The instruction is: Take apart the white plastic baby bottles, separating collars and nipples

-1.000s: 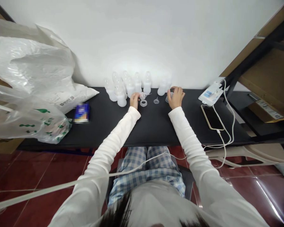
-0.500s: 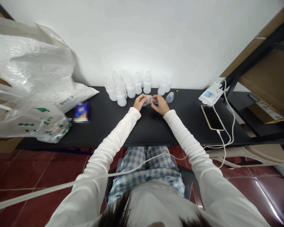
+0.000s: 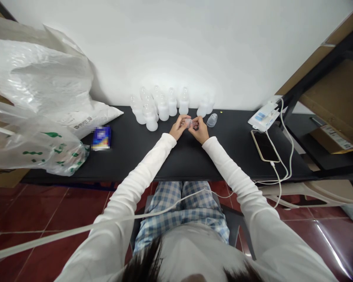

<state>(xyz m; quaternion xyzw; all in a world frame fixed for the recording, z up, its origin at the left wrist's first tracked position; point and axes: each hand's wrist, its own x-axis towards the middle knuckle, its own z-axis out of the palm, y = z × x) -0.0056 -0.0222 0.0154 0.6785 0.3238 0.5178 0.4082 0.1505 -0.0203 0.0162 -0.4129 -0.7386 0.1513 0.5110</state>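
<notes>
Close together over the black table, my left hand and my right hand work on small clear baby bottle parts. The left fingers pinch a translucent bottle collar. A clear, soft-looking bottle nipple is between the right fingers, touching the collar; fingers partly hide both parts. Just right of my right hand lies a clear dome-shaped bottle cap. Behind the left hand stand several white baby bottles with clear domed caps. More white bottles stand behind the right hand.
White plastic bags cover the left end of the table, beside a small blue packet. On the right lie a phone with a white charging cable and a white-and-blue package. The wall rises behind the bottles.
My left hand has shifted slightly right, and its fingers have changed their hold on the collar. My right fingers have spread a little around the nipple. The bottles have stayed put.
</notes>
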